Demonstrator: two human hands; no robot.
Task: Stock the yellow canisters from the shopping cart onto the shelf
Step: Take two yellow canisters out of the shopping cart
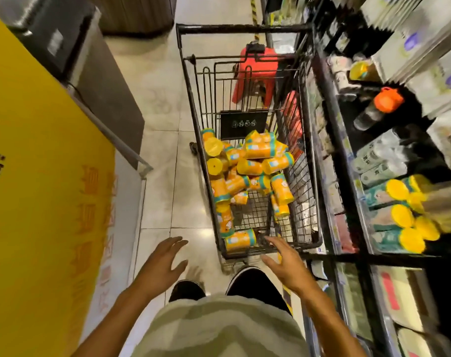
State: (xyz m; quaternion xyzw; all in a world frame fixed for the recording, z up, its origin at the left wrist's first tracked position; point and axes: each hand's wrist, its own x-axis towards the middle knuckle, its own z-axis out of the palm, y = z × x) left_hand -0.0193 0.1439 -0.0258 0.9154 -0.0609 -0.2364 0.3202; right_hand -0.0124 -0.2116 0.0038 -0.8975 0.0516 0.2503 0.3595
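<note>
Just ahead of the right hand's (283, 264) fingers (272, 242), a yellow canister (239, 239) lies on its side against the near wall of the shopping cart (245, 28). Those fingers are straight and spread, holding nothing, and their tips reach the cart's near rim; this looks like a reach timed for the closest can, which is the easiest one to lift out. The left hand (162, 261) hovers beside it over the floor (162, 197), clear of the cart, its fingers also loose and empty, probably ready to take a second can or steady the basket.

Farther out from the fingers, the remaining canisters (247, 166) lie heaped across the cart's wire floor, mostly tipped over, as if dumped in loose rather than packed. Off to the right of the fingers, the shelf (353, 161) stands tight against the cart, so each can needs only a short carry. On it, stocked canisters (404, 215) show their yellow lids outward in a tidy cluster, the facing the rest should likely follow. Beyond the cart stands a red stool (255, 73).
</note>
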